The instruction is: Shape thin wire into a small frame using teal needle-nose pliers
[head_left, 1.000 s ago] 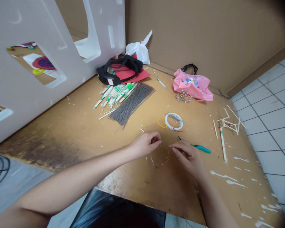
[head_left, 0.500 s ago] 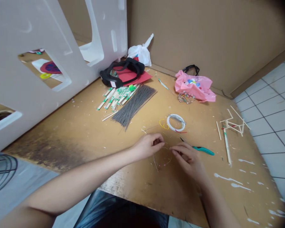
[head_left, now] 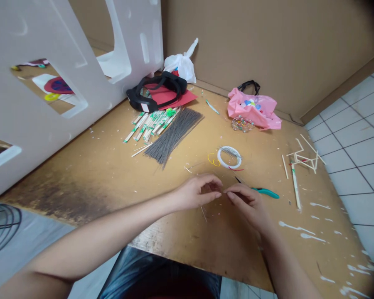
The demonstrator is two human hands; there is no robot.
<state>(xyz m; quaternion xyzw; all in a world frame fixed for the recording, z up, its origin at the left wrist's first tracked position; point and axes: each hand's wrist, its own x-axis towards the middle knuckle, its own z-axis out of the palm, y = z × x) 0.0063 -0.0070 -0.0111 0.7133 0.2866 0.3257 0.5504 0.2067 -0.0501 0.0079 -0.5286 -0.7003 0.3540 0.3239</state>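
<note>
Left hand [head_left: 197,193] is holding thumb and fingers parted, facing the right hand [head_left: 248,204], which is apparently pinching fine wire [head_left: 224,191] between both, presumably steadying it, a teal-handled tool [head_left: 267,192] lying handy.

Near the brown wall [head_left: 237,41], a pink bag [head_left: 270,116] and a white bag [head_left: 184,68] are being carried by the worktop [head_left: 106,166]. Red paper [head_left: 188,99] is being partly covered by a black headset [head_left: 176,81], and a bright green piece [head_left: 170,112] is being borne by wrapped sticks [head_left: 151,124]. On the left, the worktop is being bordered by a white panel [head_left: 50,37]; on the right, joined pale sticks [head_left: 304,160] are being supported.
</note>
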